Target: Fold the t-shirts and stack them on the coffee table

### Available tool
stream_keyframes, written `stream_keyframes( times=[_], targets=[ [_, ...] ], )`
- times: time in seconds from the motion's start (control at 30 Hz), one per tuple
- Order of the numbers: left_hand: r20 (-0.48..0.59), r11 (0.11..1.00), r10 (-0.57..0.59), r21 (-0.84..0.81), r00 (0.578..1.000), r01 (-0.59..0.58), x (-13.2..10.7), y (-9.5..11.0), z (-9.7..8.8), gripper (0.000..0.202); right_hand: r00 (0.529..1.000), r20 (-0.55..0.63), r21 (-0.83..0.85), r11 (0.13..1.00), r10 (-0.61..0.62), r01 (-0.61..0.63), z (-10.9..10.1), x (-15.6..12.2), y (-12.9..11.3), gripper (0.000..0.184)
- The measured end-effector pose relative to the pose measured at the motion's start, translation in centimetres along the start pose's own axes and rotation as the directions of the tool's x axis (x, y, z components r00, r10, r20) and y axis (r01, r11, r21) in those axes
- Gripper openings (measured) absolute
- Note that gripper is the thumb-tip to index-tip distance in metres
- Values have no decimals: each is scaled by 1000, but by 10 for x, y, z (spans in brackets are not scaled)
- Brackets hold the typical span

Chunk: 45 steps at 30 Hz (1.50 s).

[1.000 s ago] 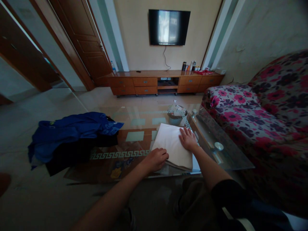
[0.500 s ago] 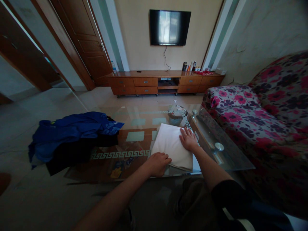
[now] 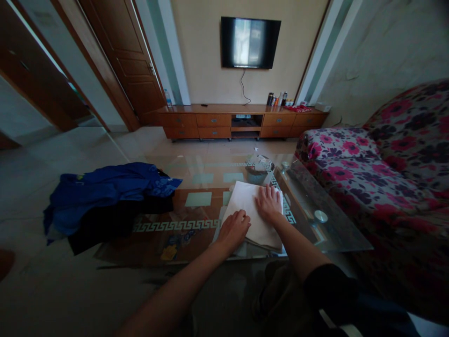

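A folded white cloth [image 3: 245, 201] lies on the glass coffee table [image 3: 329, 234] in front of me. My right hand [image 3: 269, 203] rests flat on the cloth's right half, fingers spread and open. My left hand [image 3: 234, 229] lies on the cloth's near left edge, fingers loosely stretched over the fabric, holding nothing.
A heap of blue and black clothes [image 3: 105, 196] covers the table's left end. A small basket [image 3: 256, 173] stands just beyond the white cloth. A floral sofa [image 3: 382, 168] runs along the right. A low wooden cabinet [image 3: 242, 120] under a wall television [image 3: 250, 42] closes the far side.
My left hand has moved forward onto the cloth's near edge and its fingers have uncurled. My right hand has slid slightly left across the cloth.
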<state>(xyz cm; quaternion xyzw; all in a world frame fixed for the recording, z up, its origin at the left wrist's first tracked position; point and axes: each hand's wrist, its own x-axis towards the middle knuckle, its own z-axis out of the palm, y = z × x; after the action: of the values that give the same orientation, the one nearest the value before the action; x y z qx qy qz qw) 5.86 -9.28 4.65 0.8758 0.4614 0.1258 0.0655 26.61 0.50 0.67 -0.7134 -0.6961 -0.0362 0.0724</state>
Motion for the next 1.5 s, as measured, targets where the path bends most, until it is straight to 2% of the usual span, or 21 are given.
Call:
stream_keyframes(
  times=[0.1, 0.2, 0.33, 0.47, 0.6, 0.67, 0.9, 1.0, 1.1, 1.17, 1.23, 1.3, 1.37, 1.43, 1.5],
  targets=[
    [-66, 1000, 9, 11, 998, -9, 1, -3, 15, 39, 1000, -9, 7, 1000, -4, 4, 3, 2, -7, 69],
    [-59, 1000, 24, 3, 998, -24, 0, -8, 30, 57, 999, -25, 11, 999, -33, 33, 8, 2, -15, 69],
    [-44, 1000, 6, 17, 999, -5, -3, -11, 40, 63, 997, 11, 35, 997, -73, 73, 15, 1, -18, 69],
    [-49, 1000, -3, 26, 999, 5, -5, -12, 42, 63, 998, 44, 53, 998, -36, 34, 17, 7, -1, 68],
    [-44, 999, -15, 37, 999, 17, -7, -13, 40, 63, 987, 70, 49, 988, 142, -146, 16, 14, 22, 70],
    [-32, 999, -23, 42, 999, 24, -7, -14, 40, 61, 978, 83, 50, 980, 190, -195, 16, 16, 29, 73],
    [62, 1000, -20, 19, 998, 19, -7, -21, 41, 64, 976, 123, 41, 982, 179, -185, 6, 8, 23, 73],
    [161, 999, 40, -3, 986, -40, -6, -41, 31, 65, 966, 138, 5, 975, 221, -223, -2, 1, 12, 74],
    [276, 995, 94, 14, 956, -102, -7, -78, 11, 66, 941, 176, -57, 957, 289, -284, -14, -13, -6, 82],
    [299, 995, 45, 67, 953, -68, -9, -105, -3, 69, 911, 243, -120, 942, 333, -312, -22, -26, -19, 88],
    [258, 988, -97, 141, 961, 61, -13, -124, -14, 71, 893, 285, -186, 934, 348, -305, -29, -41, -30, 93],
    [180, 964, -213, 198, 960, 176, -16, -130, -19, 69, 915, 245, -211, 939, 319, -271, -34, -52, -38, 97],
    [79, 946, -257, 223, 963, 234, -17, -120, -15, 62, 965, 153, -167, 968, 211, -185, -37, -57, -42, 97],
    [-27, 942, -258, 217, 966, 258, -17, -100, -5, 55, 998, 68, -79, 997, 11, -5, -36, -53, -43, 90],
    [-92, 942, -267, 184, 959, 280, -18, -78, 7, 56, 973, 56, 9, 975, -223, 223, -33, -46, -41, 81]
  ],
)
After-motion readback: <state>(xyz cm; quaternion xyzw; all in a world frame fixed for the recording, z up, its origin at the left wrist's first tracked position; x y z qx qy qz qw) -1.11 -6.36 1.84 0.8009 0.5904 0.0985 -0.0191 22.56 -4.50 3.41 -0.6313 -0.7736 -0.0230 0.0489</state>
